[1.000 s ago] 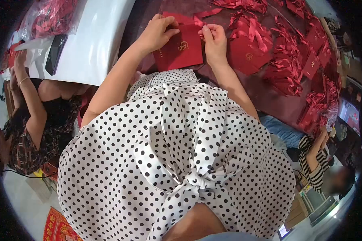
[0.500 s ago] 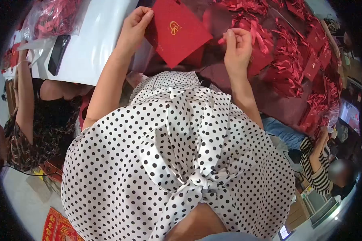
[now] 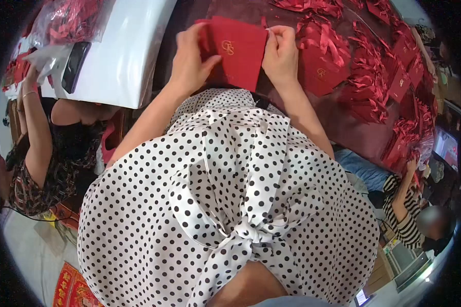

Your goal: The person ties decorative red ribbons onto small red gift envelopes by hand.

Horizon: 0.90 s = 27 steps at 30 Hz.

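A flat red paper piece (image 3: 235, 61) with a gold monogram stands in front of my body, just above my polka-dot clothing. At its left edge my left hand (image 3: 190, 60) holds it, thumb across the front and fingers partly hidden and blurred. My right hand (image 3: 281, 53) is closed in a pinch beside the upper right corner. A short bit of red ribbon (image 3: 264, 22) shows there by the fingertips; most of what they pinch is hidden.
Red pieces with gold monograms (image 3: 321, 72) and heaps of red ribbon (image 3: 366, 87) cover the right of the dark table. At left are a white plastic-covered surface (image 3: 120, 56), a phone (image 3: 77, 66) and a clear bag (image 3: 71, 23). People sit on both sides.
My right hand has moved left to the paper's upper right corner. The paper has turned more upright, and my left hand has come lower and further right along it.
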Motion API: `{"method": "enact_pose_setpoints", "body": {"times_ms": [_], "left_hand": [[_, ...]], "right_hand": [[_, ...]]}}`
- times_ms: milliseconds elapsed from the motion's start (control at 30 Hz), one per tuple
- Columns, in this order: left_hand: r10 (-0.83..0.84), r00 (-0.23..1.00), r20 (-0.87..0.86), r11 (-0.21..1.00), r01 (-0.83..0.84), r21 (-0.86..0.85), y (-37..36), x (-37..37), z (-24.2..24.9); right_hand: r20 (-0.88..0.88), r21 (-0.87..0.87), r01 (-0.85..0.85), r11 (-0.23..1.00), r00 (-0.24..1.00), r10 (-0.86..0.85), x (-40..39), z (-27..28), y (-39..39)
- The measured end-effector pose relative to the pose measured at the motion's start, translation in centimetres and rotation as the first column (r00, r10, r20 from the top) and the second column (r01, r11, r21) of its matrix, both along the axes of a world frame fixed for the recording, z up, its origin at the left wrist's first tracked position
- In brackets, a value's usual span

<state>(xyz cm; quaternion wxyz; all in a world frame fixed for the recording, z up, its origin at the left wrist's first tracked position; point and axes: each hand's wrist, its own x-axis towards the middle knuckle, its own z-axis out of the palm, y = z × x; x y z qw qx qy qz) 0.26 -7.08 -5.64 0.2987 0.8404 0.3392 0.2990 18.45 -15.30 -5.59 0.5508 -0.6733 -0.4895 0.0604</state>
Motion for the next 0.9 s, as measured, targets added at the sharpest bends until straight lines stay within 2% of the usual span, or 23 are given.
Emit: {"method": "enact_pose_setpoints", "body": {"times_ms": [33,67,133,167,267,333,400,433,500,633,700,733,767,800,833,867,900], "left_hand": [[-0.112,0.989,-0.094,0.989,0.102,-0.103,0.5,0.0,0.1],[-0.101,0.99,-0.096,0.99,0.09,-0.105,0.7,0.0,-0.2],[-0.177,0.97,-0.164,0.942,0.119,-0.315,1.3,0.1,-0.7],[-0.227,0.945,-0.234,0.936,0.145,-0.322,1.8,0.1,-0.3],[-0.239,0.92,-0.311,0.936,0.132,-0.327,2.6,0.8,0.8],[-0.204,0.921,-0.331,0.952,0.108,-0.287,2.8,1.3,0.7],[-0.189,0.893,-0.408,0.979,0.205,-0.004,2.6,1.4,0.2],[-0.19,0.893,-0.409,0.978,0.207,-0.003,2.8,1.4,-0.2],[-0.21,0.943,-0.26,0.917,0.282,0.282,3.2,1.7,-0.8],[-0.235,0.94,-0.246,0.904,0.304,0.301,4.1,2.7,0.6],[-0.416,0.883,-0.219,0.857,0.461,0.231,3.7,3.6,1.7],[-0.462,0.857,-0.229,0.858,0.497,0.129,4.1,4.3,1.7],[-0.46,0.858,-0.228,0.859,0.495,0.13,4.8,4.6,1.7],[-0.576,0.81,-0.113,0.812,0.551,-0.192,5.4,4.9,1.7],[-0.646,0.763,0.038,0.657,0.58,-0.482,5.9,5.2,1.6],[-0.645,0.74,0.19,0.487,0.59,-0.644,6.3,5.3,1.7],[-0.616,0.748,0.246,0.414,0.573,-0.707,6.6,5.4,1.7]], "right_hand": [[-0.025,0.007,0.013,1.0,1.0,-0.013,-0.3,-0.1,0.1],[-0.069,-0.048,0.026,0.999,0.997,-0.029,-0.1,-0.4,0.2],[-0.156,-0.144,0.028,0.989,0.987,-0.051,0.3,-0.6,0.3],[-0.156,-0.14,0.031,0.99,0.986,-0.053,0.4,-0.8,0.4],[-0.206,-0.124,0.015,0.992,0.978,-0.04,1.0,-2.5,0.1],[-0.235,-0.129,0.004,0.992,0.971,-0.035,1.5,-3.8,0.3],[-0.243,-0.143,0.022,0.99,0.968,-0.057,1.4,-4.0,0.3],[-0.253,-0.155,0.043,0.987,0.964,-0.081,1.4,-4.1,0.3],[-0.24,-0.167,0.05,0.985,0.967,-0.09,1.6,-4.4,0.3],[-0.181,-0.195,0.067,0.978,0.978,-0.103,1.8,-4.6,0.2],[-0.14,-0.181,0.076,0.981,0.985,-0.102,1.4,-4.8,0.3],[-0.101,-0.163,0.084,0.983,0.99,-0.102,1.3,-4.8,0.4],[-0.1,-0.162,0.083,0.983,0.99,-0.1,1.3,-4.6,0.5],[-0.144,-0.201,0.074,0.977,0.984,-0.104,1.3,-4.3,0.6],[-0.187,-0.239,0.065,0.969,0.976,-0.112,1.3,-4.0,0.6],[-0.184,-0.239,0.068,0.969,0.976,-0.114,1.2,-3.8,0.6],[-0.142,-0.214,0.073,0.974,0.984,-0.105,1.0,-3.7,0.6]]}}
